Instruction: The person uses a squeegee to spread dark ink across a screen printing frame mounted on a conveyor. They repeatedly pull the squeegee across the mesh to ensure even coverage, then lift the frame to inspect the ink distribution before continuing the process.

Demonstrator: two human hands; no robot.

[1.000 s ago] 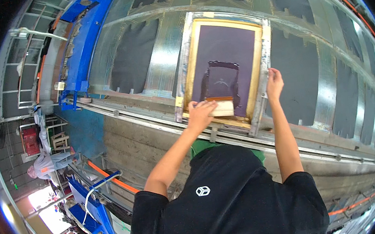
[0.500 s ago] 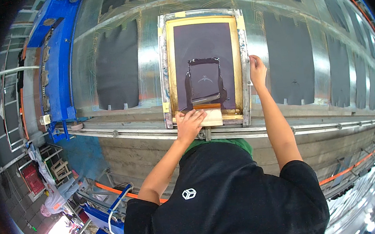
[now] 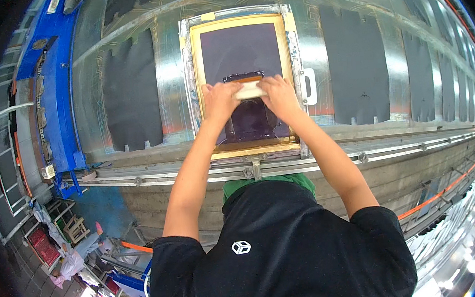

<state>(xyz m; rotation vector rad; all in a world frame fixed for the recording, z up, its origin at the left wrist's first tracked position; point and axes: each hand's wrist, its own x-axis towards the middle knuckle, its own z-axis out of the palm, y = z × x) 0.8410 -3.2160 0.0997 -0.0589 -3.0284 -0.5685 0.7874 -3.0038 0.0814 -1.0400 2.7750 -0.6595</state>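
Both my hands grip a squeegee (image 3: 249, 90), which has a pale handle and an orange-brown blade edge. My left hand (image 3: 221, 100) is closed on its left end and my right hand (image 3: 279, 96) on its right end. The squeegee lies crosswise on the dark mesh of a printing screen (image 3: 240, 42), around the middle of its length. Dark wet ink (image 3: 249, 122) covers the mesh on the near side of it, with a glossy line of ink just beyond the blade. The screen's metal frame (image 3: 293, 49) has yellow inner borders. My fingertips are partly hidden.
Dark fabric pieces (image 3: 131, 92) lie flat on the long shiny table, with more (image 3: 356, 66) to the right. A white handle (image 3: 310, 86) sits beside the screen's right edge. A metal rail (image 3: 195, 177) runs along the near edge. Blue machinery (image 3: 58, 107) stands at left.
My right hand has left the frame's right side and joined my left on the squeegee. The squeegee has moved from the near end to mid-screen, and ink now covers the previously bare patch.
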